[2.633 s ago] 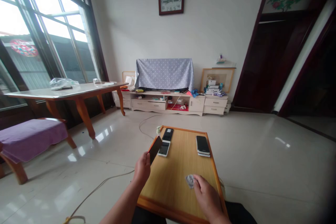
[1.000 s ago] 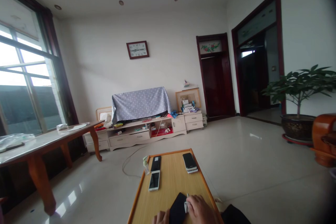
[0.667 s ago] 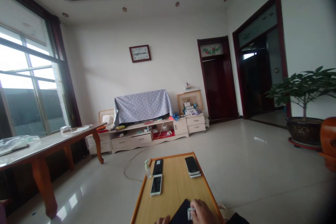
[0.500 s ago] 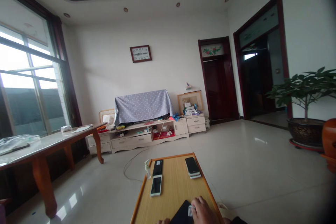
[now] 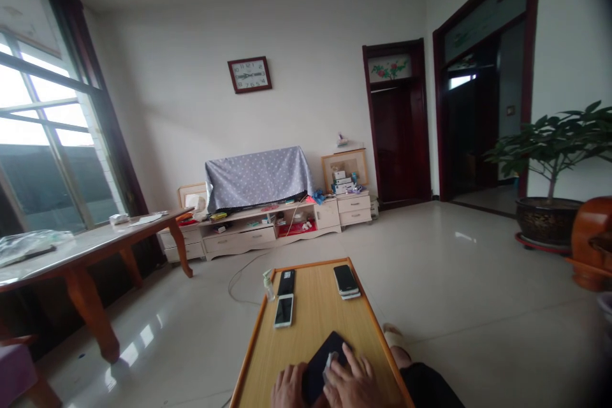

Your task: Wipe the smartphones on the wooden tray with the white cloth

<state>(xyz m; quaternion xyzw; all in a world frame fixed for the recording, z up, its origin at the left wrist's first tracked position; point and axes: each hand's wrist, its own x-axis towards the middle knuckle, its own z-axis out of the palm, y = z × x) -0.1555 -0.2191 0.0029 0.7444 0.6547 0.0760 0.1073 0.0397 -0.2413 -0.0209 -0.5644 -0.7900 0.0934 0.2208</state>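
A black phone [image 5: 321, 360] lies flat on the near end of a small wooden table [image 5: 315, 325]. My left hand [image 5: 288, 387] rests on its left edge and holds it down. My right hand [image 5: 351, 382] presses a small whitish wipe [image 5: 329, 361] onto the phone's face. Farther along the table lie a white phone [image 5: 284, 310] and a black phone [image 5: 286, 282] on the left. A stack of two phones [image 5: 345, 281] sits at the far right.
A small spray bottle [image 5: 268, 285] stands at the table's far left corner. A cable [image 5: 239, 287] trails over the tiled floor. A long wooden table [image 5: 86, 255] stands left, a TV cabinet [image 5: 268, 233] at the back wall, and a potted plant [image 5: 549, 204] right.
The black phone went from being held up in my left hand to lying flat under both hands. The view lifted to the room, then dipped a little, showing more of my hands.
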